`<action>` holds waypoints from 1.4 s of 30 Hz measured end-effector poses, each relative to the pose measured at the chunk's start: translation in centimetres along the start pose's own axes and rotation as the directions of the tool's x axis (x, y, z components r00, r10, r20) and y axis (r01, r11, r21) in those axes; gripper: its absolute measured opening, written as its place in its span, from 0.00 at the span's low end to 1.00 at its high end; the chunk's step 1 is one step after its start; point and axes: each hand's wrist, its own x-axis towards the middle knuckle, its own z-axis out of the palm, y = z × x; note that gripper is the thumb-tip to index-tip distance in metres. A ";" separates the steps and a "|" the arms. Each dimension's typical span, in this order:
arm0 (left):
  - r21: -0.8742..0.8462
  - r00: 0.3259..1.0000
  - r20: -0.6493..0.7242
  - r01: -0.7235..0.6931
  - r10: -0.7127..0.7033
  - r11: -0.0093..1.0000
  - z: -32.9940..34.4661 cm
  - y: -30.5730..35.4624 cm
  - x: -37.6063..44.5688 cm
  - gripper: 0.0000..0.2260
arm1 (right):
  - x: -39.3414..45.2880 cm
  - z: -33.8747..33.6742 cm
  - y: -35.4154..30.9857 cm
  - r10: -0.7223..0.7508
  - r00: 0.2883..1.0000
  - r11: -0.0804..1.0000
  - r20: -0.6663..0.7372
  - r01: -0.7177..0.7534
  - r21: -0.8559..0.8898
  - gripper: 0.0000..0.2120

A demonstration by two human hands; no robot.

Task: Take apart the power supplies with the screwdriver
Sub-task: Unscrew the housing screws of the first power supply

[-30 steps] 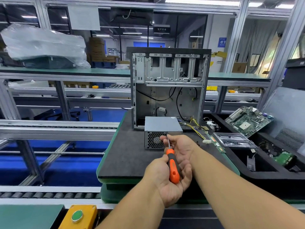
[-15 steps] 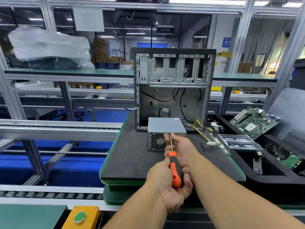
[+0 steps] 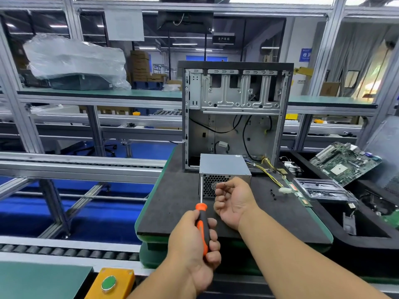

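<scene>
A grey power supply (image 3: 222, 164) lies on the black mat (image 3: 172, 203) in front of an open computer case (image 3: 237, 89), its fan grille facing me and its yellow wires trailing right. My left hand (image 3: 194, 244) grips the orange and black screwdriver (image 3: 201, 214). The shaft points up, with the tip at the supply's front left edge. My right hand (image 3: 235, 201) hovers in front of the grille, fingers curled in, clear of the shaft. Whether it holds anything small is hidden.
Loose black screws (image 3: 272, 194) lie on the mat right of the supply. A clear plastic tray (image 3: 321, 187), a green motherboard (image 3: 343, 164) and a black parts bin (image 3: 367, 240) stand at the right. A roller conveyor (image 3: 64, 253) and a yellow button box (image 3: 109, 282) are near left.
My right hand has let go of the screwdriver shaft and drawn slightly right. My left hand has shifted the screwdriver left, tip now at the supply's left edge.
</scene>
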 end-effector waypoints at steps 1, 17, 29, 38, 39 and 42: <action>0.004 1.000 -0.009 0.001 -0.001 1.000 -0.2 0.3 0.1 0.18 | -0.1 0.4 0.3 0.011 1.000 1.000 0.004 -0.011 -0.021 0.10; 0.118 0.999 -0.025 -0.025 0.028 0.993 -0.4 0.5 1.4 0.17 | 0.7 2.1 2.3 -0.060 0.991 0.991 0.123 0.073 -0.113 0.10; 0.122 0.999 -0.003 -0.044 0.044 0.992 -0.7 0.7 1.7 0.17 | 1.1 2.2 2.6 -0.095 0.984 0.979 0.150 0.120 -0.166 0.11; 0.235 0.990 -0.038 -0.126 0.138 0.964 -0.9 0.5 2.1 0.18 | 1.4 1.9 2.6 -0.093 0.981 0.984 0.170 0.117 -0.136 0.10; 0.239 0.989 -0.039 -0.126 0.139 0.963 -0.9 0.5 2.1 0.18 | 1.5 1.8 2.6 -0.092 0.981 0.985 0.173 0.116 -0.129 0.10; 0.245 0.990 -0.038 -0.119 0.133 0.962 -0.9 0.6 2.0 0.17 | 1.7 1.7 2.5 -0.089 0.979 0.987 0.182 0.112 -0.118 0.11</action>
